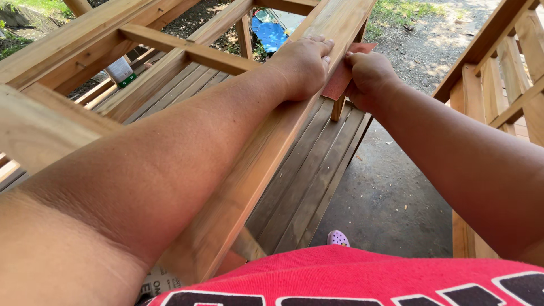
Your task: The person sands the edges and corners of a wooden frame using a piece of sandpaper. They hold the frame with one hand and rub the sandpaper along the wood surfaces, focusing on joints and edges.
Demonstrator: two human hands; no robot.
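So this is mid-sanding on a big unfinished wooden frame [170, 62] — looks like slatted outdoor furniture, with a row of grey-brown slats [306, 175] down inside it. The long top rail [266, 153] runs from near the person's body up toward the far end, and that's the piece getting worked.

Left hand [303, 63] lies flat on the rail's top face near the far end, fingers together and pressing down, more bracing than gripping. Right hand [368, 76] is curled against the rail's outer edge, pinching a reddish sheet of sandpaper [340, 79] that's folded over that edge, right between the two hands. I can't quite tell how much of the sheet wraps underneath, the hand hides it.

My read: the edge-smoothing step is in hand. The next stroke wants steady pressure along the grain, with the left hand holding the rail still.

Small stuff: a white bottle [120, 71] sits beyond the frame's left side.
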